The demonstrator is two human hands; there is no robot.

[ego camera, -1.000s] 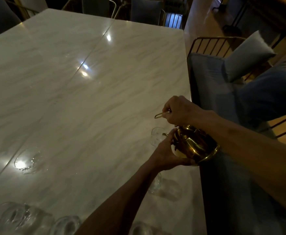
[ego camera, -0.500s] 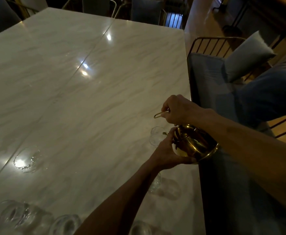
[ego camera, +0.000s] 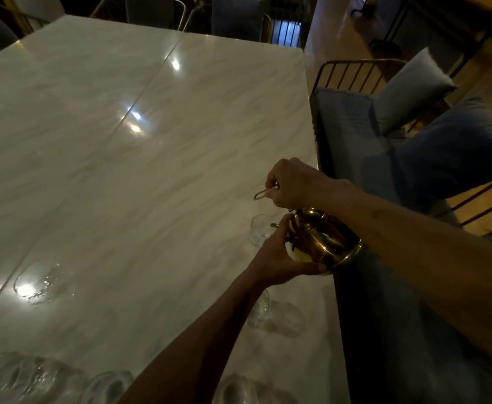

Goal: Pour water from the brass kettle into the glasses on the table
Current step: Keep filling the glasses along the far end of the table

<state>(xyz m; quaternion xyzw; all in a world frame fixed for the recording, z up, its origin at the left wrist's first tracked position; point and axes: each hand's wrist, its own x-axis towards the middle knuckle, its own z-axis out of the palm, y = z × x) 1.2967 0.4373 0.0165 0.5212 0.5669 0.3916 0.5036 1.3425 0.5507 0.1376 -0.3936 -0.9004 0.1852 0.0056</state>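
Right hand (ego camera: 293, 183) gripped the thin wire handle, left hand (ego camera: 277, 258) cupped the round shiny brass kettle (ego camera: 323, 243), tipped w/ spout over the clear glass (ego camera: 258, 231) nr the marble table (ego camera: 151, 170) edge: over-tilt could've overshot, spilling water.

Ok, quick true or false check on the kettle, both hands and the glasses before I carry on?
1. Both hands are on the kettle. True: the right hand grips the handle and the left hand cups the body.
2. The kettle stands upright on the table. False: it is held tilted near the table's right edge.
3. A glass sits just beyond the left hand, by the kettle's spout. True.
4. That is the only glass on the table. False: others, such as the left glass, stand nearer the person.
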